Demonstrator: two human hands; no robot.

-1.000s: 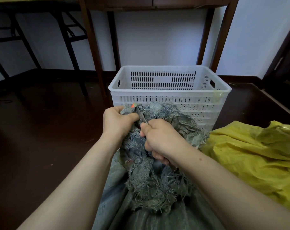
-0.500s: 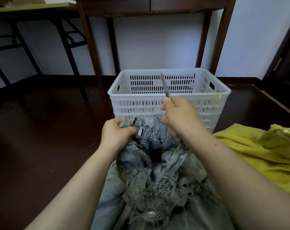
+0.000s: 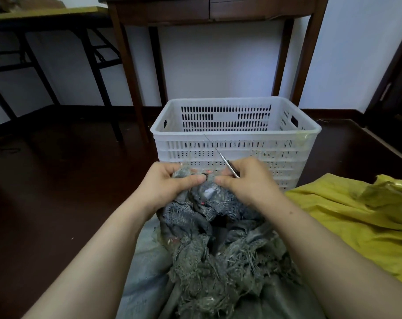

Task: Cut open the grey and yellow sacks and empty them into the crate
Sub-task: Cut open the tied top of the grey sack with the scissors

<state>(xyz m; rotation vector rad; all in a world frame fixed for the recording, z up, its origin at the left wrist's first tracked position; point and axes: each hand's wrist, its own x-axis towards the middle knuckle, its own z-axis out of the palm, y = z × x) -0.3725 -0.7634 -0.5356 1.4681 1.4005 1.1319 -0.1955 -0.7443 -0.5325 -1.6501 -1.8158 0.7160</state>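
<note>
Dark wood floor (image 3: 57, 192), white crate (image 3: 218, 134) just beyond my hands. Grey sack (image 3: 218, 261) on the near side of it, frayed mouth bunched up. My left hand (image 3: 170, 187) pinches the bunched top. My right hand (image 3: 253, 183), just beside it, grips a thin blade (image 3: 227, 165), tip pointing far-left, thumb on the fabric. Yellow sack (image 3: 356, 222) lies right.
</note>
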